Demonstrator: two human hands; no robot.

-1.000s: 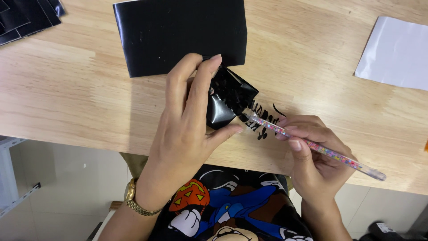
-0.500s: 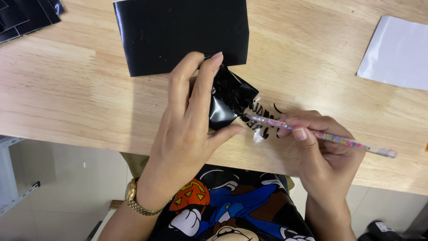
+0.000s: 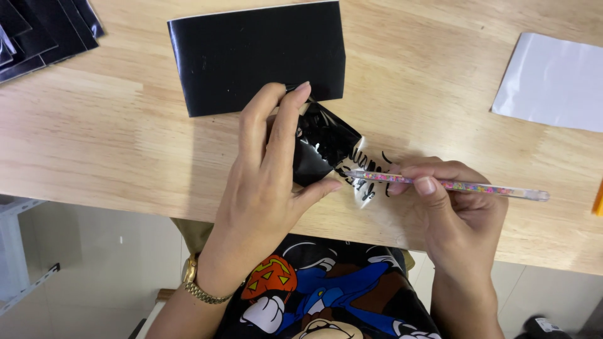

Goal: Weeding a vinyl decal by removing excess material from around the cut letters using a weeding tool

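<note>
My left hand (image 3: 270, 182) pinches a curled piece of glossy black vinyl film (image 3: 323, 144), peeled up off a clear backing sheet (image 3: 377, 207) that lies on the wooden table (image 3: 113, 144). Black cut lettering (image 3: 367, 164) stays on the clear sheet beside the peeled film. My right hand (image 3: 455, 210) grips a slim pen-like tool (image 3: 465, 186) with a colourful speckled barrel, held almost level. Its tip touches the lettering at the edge of the peeled film.
A larger black rectangular sheet (image 3: 257, 56) lies flat just behind my left hand. Several black sheets (image 3: 38, 31) are stacked at the far left corner. A white sheet of paper (image 3: 553, 81) lies at the right. The table's front edge runs just below my hands.
My right hand has swung the pen-like tool from a slant to nearly level, its tip staying at the lettering. My left hand keeps its hold on the black film.
</note>
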